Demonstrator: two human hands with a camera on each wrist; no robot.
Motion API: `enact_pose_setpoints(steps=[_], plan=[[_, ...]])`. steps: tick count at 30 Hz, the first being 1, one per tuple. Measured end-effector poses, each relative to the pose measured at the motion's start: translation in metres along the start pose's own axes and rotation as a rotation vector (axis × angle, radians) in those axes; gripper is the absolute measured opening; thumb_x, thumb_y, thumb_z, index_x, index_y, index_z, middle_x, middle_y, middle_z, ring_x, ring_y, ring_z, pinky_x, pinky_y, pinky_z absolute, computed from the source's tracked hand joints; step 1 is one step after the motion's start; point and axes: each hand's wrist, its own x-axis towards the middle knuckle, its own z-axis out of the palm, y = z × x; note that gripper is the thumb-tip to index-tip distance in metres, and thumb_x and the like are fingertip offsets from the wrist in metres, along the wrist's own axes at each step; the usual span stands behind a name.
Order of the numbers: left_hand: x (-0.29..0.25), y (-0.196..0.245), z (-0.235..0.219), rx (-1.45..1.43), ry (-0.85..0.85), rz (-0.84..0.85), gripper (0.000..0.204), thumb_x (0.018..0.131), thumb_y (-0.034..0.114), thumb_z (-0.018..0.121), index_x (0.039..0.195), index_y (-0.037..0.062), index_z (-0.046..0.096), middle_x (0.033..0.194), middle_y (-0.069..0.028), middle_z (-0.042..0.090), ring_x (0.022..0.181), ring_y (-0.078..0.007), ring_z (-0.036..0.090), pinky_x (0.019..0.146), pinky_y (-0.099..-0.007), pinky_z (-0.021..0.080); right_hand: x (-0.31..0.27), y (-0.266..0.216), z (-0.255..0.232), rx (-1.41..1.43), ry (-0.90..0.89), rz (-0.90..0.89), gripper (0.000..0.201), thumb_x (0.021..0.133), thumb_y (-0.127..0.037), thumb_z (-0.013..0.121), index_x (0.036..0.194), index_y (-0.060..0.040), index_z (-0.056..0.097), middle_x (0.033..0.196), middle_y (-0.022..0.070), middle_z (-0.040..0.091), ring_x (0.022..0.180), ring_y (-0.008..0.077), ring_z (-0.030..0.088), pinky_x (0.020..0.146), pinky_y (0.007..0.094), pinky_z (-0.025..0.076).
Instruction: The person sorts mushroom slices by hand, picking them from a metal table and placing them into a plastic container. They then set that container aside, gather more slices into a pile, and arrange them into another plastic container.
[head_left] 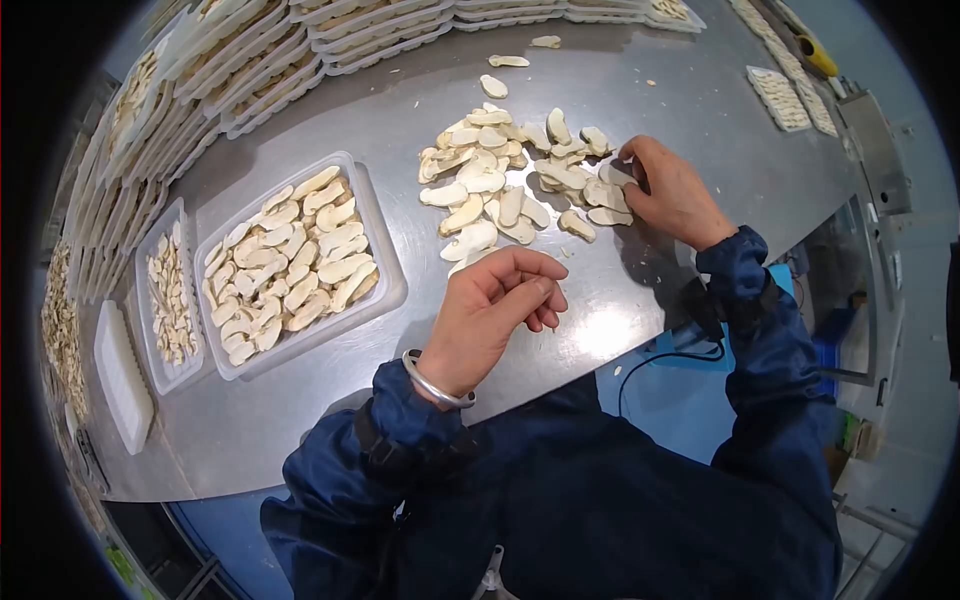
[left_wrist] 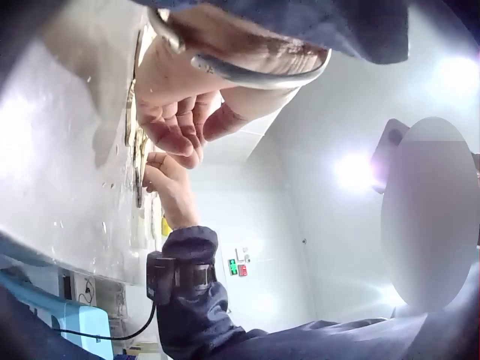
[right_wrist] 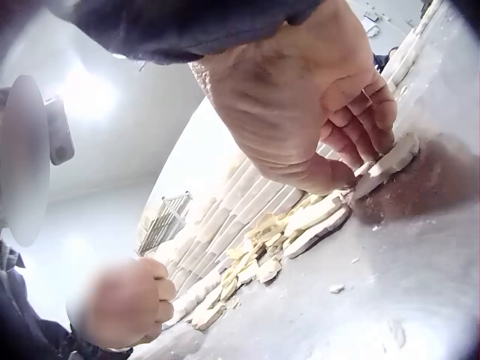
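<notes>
Reaching over the pile's right edge, the right hand (head_left: 680, 190) has its thumb and fingers narrowed about one slice (right_wrist: 390, 165), pinching it just above or against the table (head_left: 750, 180); which of the two I cannot tell. Other slices lie right beside it, some overlapping, in a loose pile (head_left: 485, 183) in front of the person. A few strays (head_left: 493, 87) sit apart, beyond the pile's far side.

The left hand (head_left: 495, 310) hangs at the pile's near edge, bare-fingered, its fingers loosely bent and the thumb close to the index finger. A silver bracelet (head_left: 435, 385) circles that wrist.

Left of the pile stands a large tray (head_left: 390, 290) covered with slices. Just beside it is a narrower tray (head_left: 178, 380) with smaller pieces, and next to that a white tray (head_left: 122, 380). Stacks (head_left: 385, 40) of filled trays line the far and left sides of the table. At the far right, well apart from the pile, another filled tray (head_left: 778, 100) lies near a yellow object (head_left: 818, 55).
</notes>
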Motion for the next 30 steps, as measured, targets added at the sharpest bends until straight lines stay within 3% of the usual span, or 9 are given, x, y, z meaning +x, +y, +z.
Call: enact_pose_setpoints(steps=[6, 12, 15, 18, 21, 30], plan=[[-0.003, -0.004, 0.002, 0.01, -0.099, -0.063, 0.017, 0.097, 0.009, 0.053, 0.108, 0.0002, 0.063, 0.086, -0.0058, 0.066, 0.076, -0.0101, 0.06, 0.069, -0.023, 0.048, 0.005, 0.003, 0.001, -0.173, -0.074, -0.057, 0.019, 0.075, -0.01, 0.058, 0.091, -0.0002, 0.054, 0.085, 0.0162, 0.055, 0.078, 0.035, 0.057, 0.07, 0.0418, 0.045], [-0.003, -0.003, 0.004, 0.026, -0.171, -0.116, 0.017, 0.098, 0.01, 0.052, 0.107, 0.0005, 0.063, 0.087, -0.0056, 0.065, 0.076, -0.0094, 0.06, 0.072, -0.0228, 0.049, -0.002, -0.006, 0.001, -0.078, -0.024, 0.022, 0.021, 0.074, -0.011, 0.059, 0.091, 0.0005, 0.053, 0.087, 0.0166, 0.057, 0.078, 0.034, 0.057, 0.069, 0.0422, 0.045], [-0.003, -0.003, 0.004, 0.017, -0.189, -0.135, 0.017, 0.098, 0.01, 0.053, 0.107, 0.0005, 0.063, 0.087, -0.0053, 0.065, 0.076, -0.0089, 0.06, 0.072, -0.0223, 0.05, -0.004, 0.004, 0.006, -0.032, -0.001, -0.045, 0.021, 0.074, -0.011, 0.059, 0.091, 0.0007, 0.053, 0.088, 0.0165, 0.057, 0.078, 0.0338, 0.057, 0.069, 0.0423, 0.045], [-0.003, -0.005, 0.007, 0.011, -0.2, -0.169, 0.017, 0.098, 0.01, 0.053, 0.107, 0.0004, 0.063, 0.087, -0.0049, 0.065, 0.075, -0.0081, 0.06, 0.072, -0.0214, 0.05, 0.001, -0.004, -0.001, -0.068, -0.076, -0.013, 0.017, 0.074, -0.012, 0.06, 0.084, 0.0019, 0.056, 0.088, 0.0192, 0.06, 0.082, 0.0394, 0.059, 0.074, 0.0443, 0.047], [-0.003, -0.009, 0.008, 0.023, -0.213, -0.18, 0.017, 0.097, 0.01, 0.055, 0.108, 0.0005, 0.063, 0.088, -0.0042, 0.066, 0.074, -0.0071, 0.059, 0.071, -0.0206, 0.05, 0.005, -0.009, -0.005, -0.151, -0.134, 0.004, 0.017, 0.074, -0.012, 0.061, 0.083, 0.0019, 0.056, 0.087, 0.0192, 0.059, 0.082, 0.0394, 0.059, 0.074, 0.0443, 0.047], [-0.003, -0.009, 0.008, 0.035, -0.222, -0.18, 0.017, 0.097, 0.01, 0.054, 0.108, 0.0007, 0.063, 0.087, -0.0039, 0.066, 0.075, -0.0071, 0.059, 0.071, -0.021, 0.05, -0.001, -0.004, 0.002, -0.08, -0.031, -0.021, 0.02, 0.071, -0.008, 0.059, 0.088, 0.0004, 0.052, 0.076, 0.0173, 0.058, 0.07, 0.0361, 0.057, 0.065, 0.0439, 0.044]])
